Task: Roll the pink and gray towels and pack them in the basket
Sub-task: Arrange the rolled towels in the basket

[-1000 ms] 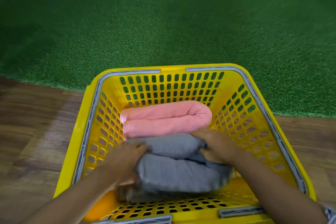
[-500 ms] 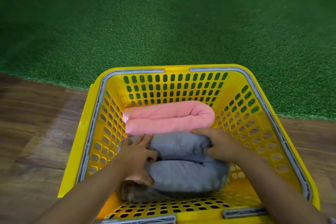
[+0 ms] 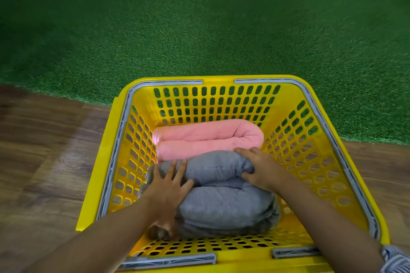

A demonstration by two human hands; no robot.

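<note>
In the basket, both hands press the gray towel, seemingly lying left-right.

Glossy plastic basket, soft terry towels, wood-grain floor.

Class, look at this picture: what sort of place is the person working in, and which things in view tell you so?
Probably an indoor room, perhaps at home. The yellow basket sits on a wood-look floor beside an artificial grass mat, with a pink towel and a gray towel packed inside.
</note>
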